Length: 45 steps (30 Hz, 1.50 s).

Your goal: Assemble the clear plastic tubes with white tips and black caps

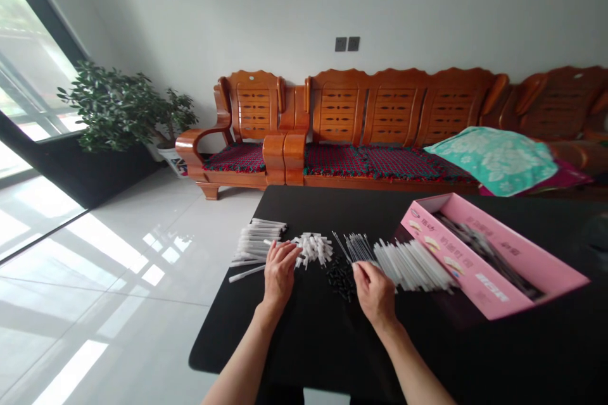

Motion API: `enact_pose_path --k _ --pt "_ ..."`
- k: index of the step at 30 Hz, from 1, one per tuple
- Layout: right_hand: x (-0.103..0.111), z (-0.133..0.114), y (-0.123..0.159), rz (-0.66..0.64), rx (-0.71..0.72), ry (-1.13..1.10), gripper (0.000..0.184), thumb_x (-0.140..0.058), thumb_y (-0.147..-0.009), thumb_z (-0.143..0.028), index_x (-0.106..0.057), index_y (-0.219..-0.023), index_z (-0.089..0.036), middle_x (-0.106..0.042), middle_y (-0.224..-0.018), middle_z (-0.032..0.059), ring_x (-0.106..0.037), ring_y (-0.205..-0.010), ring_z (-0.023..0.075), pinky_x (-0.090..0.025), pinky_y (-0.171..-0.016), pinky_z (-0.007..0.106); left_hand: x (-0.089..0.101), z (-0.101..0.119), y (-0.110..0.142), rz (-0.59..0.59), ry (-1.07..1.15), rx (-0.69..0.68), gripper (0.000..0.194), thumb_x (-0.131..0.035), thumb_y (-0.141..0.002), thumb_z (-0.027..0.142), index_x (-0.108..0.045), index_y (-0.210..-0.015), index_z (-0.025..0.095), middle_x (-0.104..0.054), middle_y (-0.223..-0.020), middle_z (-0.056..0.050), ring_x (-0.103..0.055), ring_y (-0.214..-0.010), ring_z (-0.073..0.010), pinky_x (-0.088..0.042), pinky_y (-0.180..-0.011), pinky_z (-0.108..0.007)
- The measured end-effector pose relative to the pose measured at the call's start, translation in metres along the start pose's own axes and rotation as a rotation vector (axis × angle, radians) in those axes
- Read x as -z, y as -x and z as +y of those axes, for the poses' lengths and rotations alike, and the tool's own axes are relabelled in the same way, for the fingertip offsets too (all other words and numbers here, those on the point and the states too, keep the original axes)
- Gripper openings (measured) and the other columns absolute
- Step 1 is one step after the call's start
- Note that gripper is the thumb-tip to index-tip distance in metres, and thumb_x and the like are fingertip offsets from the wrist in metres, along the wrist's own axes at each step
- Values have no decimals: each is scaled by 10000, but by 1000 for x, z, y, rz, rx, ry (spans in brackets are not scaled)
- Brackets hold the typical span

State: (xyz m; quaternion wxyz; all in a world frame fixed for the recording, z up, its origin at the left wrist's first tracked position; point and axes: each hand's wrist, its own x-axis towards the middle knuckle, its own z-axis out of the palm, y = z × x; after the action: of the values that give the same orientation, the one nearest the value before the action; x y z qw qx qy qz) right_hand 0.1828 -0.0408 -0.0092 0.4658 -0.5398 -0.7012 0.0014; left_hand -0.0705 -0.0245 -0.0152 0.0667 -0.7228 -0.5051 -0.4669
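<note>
black table (323, 342): white tubes (413, 266), white bits (313, 248), black bits (341, 280), thin rods (361, 247), pink box (468, 273)

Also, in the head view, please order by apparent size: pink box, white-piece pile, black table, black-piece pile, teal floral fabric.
Largest to smallest:
Black table
Pink box
Teal floral fabric
White-piece pile and black-piece pile: smallest, too alike to rank.

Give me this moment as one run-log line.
left hand: beside short white pieces, grip unclear | right hand: pinching thin rod | between hands: black pieces | farther right: white tubes, pink box
</note>
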Motion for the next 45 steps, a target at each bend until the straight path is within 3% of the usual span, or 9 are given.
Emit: enact_pose_path --k 4,10,14,17,20,25,36,41,45 --pt "-8 -42 -17 -306 -168 -264 447 -425 -1012 -442 -583 -678 -190 -606 -556 14 -547 -515 135 -355 -531 241 -16 27 -8 -46 68 -73 305 -487 -963 123 -718 -1120 244 -728 -1105 -62 -631 -1124 -226 -350 -1140 -530" --pt "-19 -46 -24 -377 -249 -431 482 -446 -982 -492 -553 -624 -188 -553 -492 -3 -520 -485 127 -355 -502 227 -29 44 -14 -122 179 -56 328 -485 -959 142 -731 -1123 284 -721 -1133 -61 -620 -1157 -252 -341 -1149 -548" --pt "-24 -29 -18 -327 -406 -538 448 -494 -943 -536 -638 -729 -170 -576 -501 6 -527 -461 140 -394 -463 226 -32 45 -18 14 275 236 322 -569 -914 212 -699 -1204 268 -643 -1283 -106 -582 -1214 -299 -465 -1045 -508" --pt "-26 -19 -19 -245 -482 -578 418 -544 -908 -539 -661 -769 -162 -585 -524 11 -536 -473 148 -426 -456 227 -39 43 -24 71 539 580 244 -609 -899 348 -725 -1059 206 -710 -989 -101 -693 -832 -223 -585 -726 -349" --pt "-26 -11 -26 -264 -419 -561 368 -559 -908 -491 -668 -776 -166 -581 -533 2 -538 -489 145 -426 -473 223 -54 42 -33 -14 948 822 363 -655 -846 500 -714 -919 149 -682 -750 -58 -632 -581 -151 -519 -506 -245" --pt "-24 -4 -42 -355 -282 -474 305 -556 -919 -413 -659 -760 -174 -563 -527 -20 -515 -484 126 -378 -493 219 -77 41 -47 -53 1316 947 472 -784 -705 540 -679 -866 110 -627 -634 -11 -605 -540 -125 -471 -482 -209" --pt "-27 0 -47 -473 -150 -372 323 -484 -966 -354 -643 -736 -192 -538 -510 -32 -502 -478 122 -353 -503 222 -89 27 -38 -36 1389 913 412 -789 -736 482 -660 -857 110 -661 -628 -20 -599 -507 -104 -476 -528 -211" --pt "-37 7 -41 -321 -40 -233 228 -572 -921 -353 -685 -810 -188 -661 -643 23 -552 -544 141 -380 -539 236 -89 24 -37 -39 1347 902 431 -778 -739 511 -665 -844 109 -653 -613 -23 -591 -497 -109 -472 -529 -221" --pt "-43 13 -37 -260 75 -131 291 -507 -972 -349 -706 -839 -183 -701 -706 55 -617 -629 164 -397 -621 250 -88 27 -35 10 1345 905 414 -774 -747 505 -661 -841 117 -645 -605 -9 -585 -499 -100 -474 -541 -214"
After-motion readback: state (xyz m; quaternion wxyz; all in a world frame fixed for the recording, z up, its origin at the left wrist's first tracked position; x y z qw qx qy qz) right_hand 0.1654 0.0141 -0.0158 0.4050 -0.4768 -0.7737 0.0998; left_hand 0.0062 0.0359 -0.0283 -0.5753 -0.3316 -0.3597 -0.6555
